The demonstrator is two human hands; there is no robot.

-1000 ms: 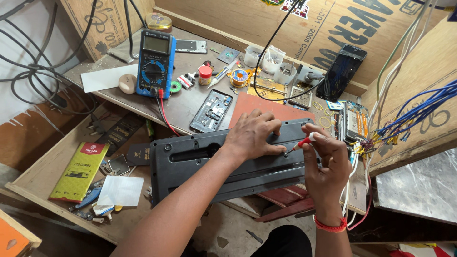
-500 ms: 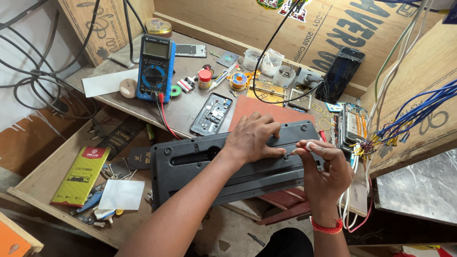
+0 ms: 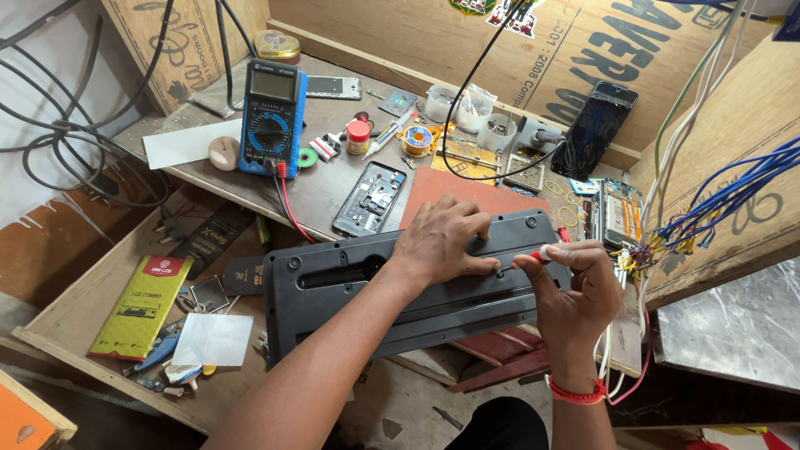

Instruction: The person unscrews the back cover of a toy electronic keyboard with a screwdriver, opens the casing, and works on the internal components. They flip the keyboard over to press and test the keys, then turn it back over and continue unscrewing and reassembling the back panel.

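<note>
While the left hand [image 3: 442,242] presses flat on the black casing [image 3: 367,292] at the bench's front edge, the right hand [image 3: 575,292] pinches a red screwdriver [image 3: 533,257] against it. A multimeter [image 3: 271,117] and opened phone [image 3: 371,198] lie behind. Since before, the right hand's fingers have closed in.

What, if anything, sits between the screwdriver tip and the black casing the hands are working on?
Nothing visible does. The right hand holds the screwdriver with its tip already at the black casing, beside the left hand resting on it.
</note>
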